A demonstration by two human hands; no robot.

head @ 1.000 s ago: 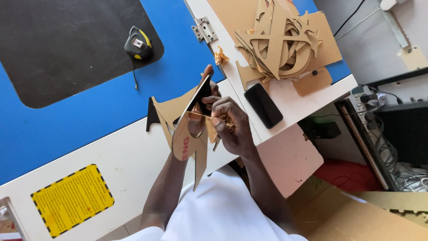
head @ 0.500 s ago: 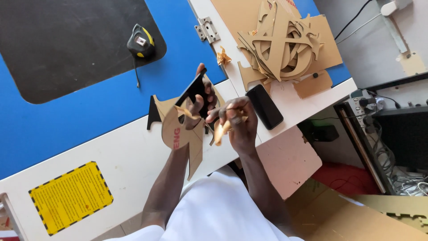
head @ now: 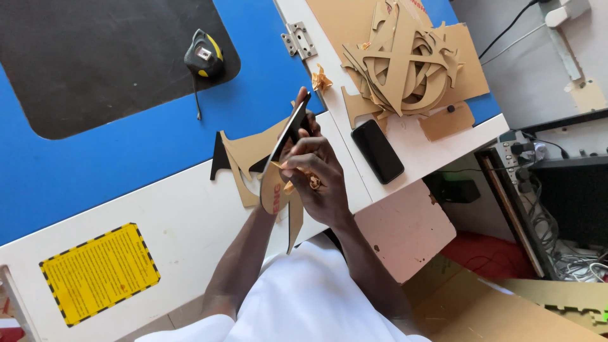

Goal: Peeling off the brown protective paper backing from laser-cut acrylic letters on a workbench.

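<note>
My left hand grips a flat cut-out shape, brown-faced with a black back, and holds it tilted almost edge-on above the white and blue machine lid. Most of that hand is hidden behind the shape. My right hand lies over the shape's face, its fingers pinching a small curl of brown backing paper. A second brown cut-out lies flat on the lid just left of my hands.
A yellow and black tape measure sits on the dark window panel. A black phone lies right of my hands, below a pile of brown cut-outs. Cables and equipment crowd the right side.
The held shape has turned from face-on to nearly edge-on. My right hand has slid from its right side onto its face, still pinching the paper.
</note>
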